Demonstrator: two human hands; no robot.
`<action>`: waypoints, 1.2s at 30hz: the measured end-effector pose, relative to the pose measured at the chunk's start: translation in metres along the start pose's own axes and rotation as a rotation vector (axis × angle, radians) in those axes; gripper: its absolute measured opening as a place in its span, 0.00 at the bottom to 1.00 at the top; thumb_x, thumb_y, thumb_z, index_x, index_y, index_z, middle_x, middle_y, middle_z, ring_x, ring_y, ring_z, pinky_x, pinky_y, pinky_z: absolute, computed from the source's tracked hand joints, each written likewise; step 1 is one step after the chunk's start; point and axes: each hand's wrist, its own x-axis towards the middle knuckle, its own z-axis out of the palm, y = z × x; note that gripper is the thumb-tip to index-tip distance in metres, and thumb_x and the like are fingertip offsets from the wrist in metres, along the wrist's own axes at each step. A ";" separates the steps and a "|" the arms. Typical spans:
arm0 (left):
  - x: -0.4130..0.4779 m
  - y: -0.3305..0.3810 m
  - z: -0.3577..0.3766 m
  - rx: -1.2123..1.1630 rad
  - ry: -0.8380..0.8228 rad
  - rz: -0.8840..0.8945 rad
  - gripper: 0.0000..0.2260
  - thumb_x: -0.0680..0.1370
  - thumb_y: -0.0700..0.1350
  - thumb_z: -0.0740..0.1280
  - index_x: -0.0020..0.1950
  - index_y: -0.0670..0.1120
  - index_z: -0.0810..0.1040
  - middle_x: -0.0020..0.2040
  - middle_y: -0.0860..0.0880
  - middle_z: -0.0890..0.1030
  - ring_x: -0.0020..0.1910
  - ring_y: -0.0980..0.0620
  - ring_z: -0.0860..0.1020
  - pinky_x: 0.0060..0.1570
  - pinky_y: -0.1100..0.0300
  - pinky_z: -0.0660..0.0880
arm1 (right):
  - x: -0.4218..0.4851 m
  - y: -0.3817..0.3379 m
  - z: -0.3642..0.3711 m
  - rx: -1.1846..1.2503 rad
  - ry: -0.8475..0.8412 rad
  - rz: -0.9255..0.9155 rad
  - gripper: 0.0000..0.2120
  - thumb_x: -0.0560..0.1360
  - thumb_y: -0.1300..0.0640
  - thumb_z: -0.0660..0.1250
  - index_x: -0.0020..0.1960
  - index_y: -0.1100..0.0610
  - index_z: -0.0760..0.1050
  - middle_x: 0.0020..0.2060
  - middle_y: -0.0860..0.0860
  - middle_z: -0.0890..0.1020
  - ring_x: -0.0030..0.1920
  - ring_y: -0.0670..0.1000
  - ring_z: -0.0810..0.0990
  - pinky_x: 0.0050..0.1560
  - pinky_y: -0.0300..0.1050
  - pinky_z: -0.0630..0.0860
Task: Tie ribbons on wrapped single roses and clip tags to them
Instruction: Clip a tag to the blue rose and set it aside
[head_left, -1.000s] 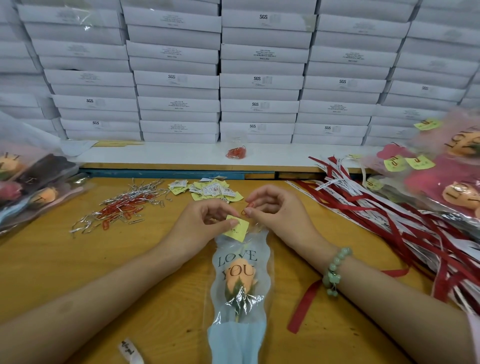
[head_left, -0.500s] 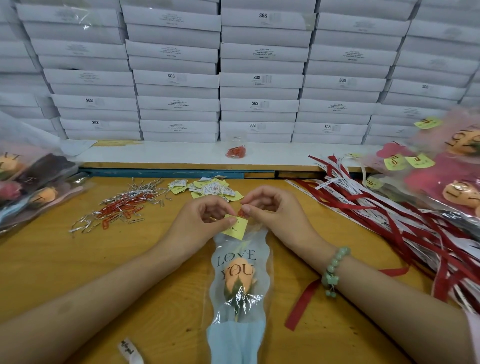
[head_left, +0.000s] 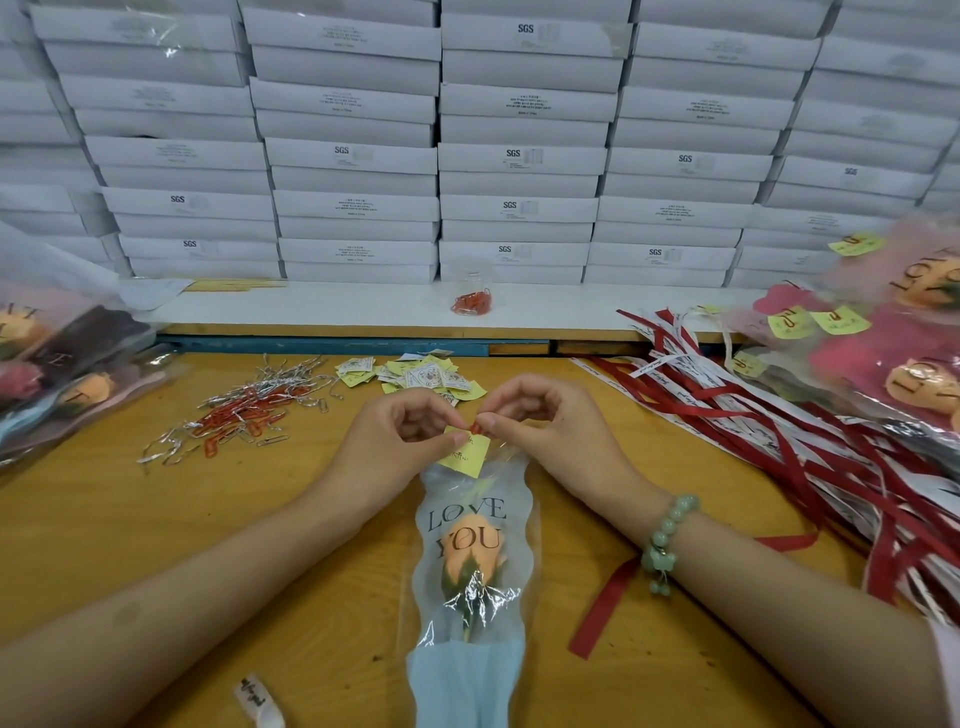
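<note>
A: Wrapped rose (head_left: 470, 551): found flat on worktop (head_left: 208, 545), centred, bloom end far. Grip?
B: Pinched yellow tag (head_left: 467, 454) onto sleeve rim with fingers of left hand (head_left: 400, 447); pinched red clip (head_left: 475, 427) with right hand (head_left: 540, 421). Judged best: slid straight over paper and film together.
A: Materials?
B: Crinkly clear film, matte blue paper, springy bent wire.
</note>
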 end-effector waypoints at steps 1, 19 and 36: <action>0.000 0.000 0.000 0.002 0.003 -0.003 0.03 0.72 0.36 0.74 0.43 0.43 0.83 0.40 0.43 0.83 0.38 0.52 0.80 0.41 0.61 0.78 | 0.000 0.000 0.000 -0.005 -0.002 0.000 0.04 0.72 0.61 0.74 0.45 0.59 0.82 0.37 0.51 0.86 0.41 0.50 0.84 0.50 0.44 0.80; 0.002 -0.003 -0.001 -0.074 0.003 -0.038 0.04 0.71 0.36 0.74 0.43 0.42 0.84 0.40 0.45 0.85 0.39 0.53 0.82 0.42 0.66 0.79 | -0.002 -0.001 0.001 -0.065 -0.068 0.014 0.03 0.73 0.61 0.73 0.45 0.54 0.84 0.42 0.49 0.86 0.47 0.48 0.83 0.53 0.46 0.79; 0.005 -0.006 -0.003 -0.147 0.012 -0.165 0.16 0.78 0.46 0.67 0.66 0.50 0.73 0.63 0.54 0.77 0.53 0.56 0.81 0.54 0.58 0.78 | 0.000 0.004 -0.005 0.086 0.003 0.217 0.11 0.80 0.54 0.65 0.46 0.61 0.80 0.45 0.51 0.85 0.47 0.47 0.83 0.42 0.34 0.76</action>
